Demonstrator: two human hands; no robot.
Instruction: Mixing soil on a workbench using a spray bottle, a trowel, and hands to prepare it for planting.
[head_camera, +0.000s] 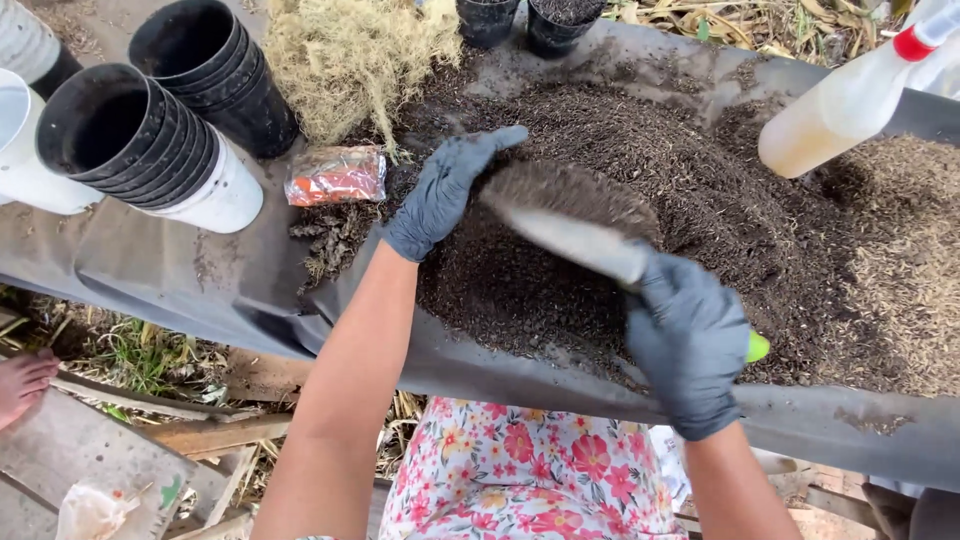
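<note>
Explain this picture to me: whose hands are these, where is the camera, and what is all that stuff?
The camera sits on a person's head and looks down, so both gloved hands belong to the wearer. The right hand grips a trowel heaped with dark soil; its green handle end pokes out by the glove. The left hand rests open against the trowel's load. Under them a grey sheet holds a big soil pile, with paler husks at the right. Further back lie stacked black pots, a clump of dry moss, a small orange packet and a spray bottle. A bare foot shows at the left edge; whose it is I cannot tell.
</note>
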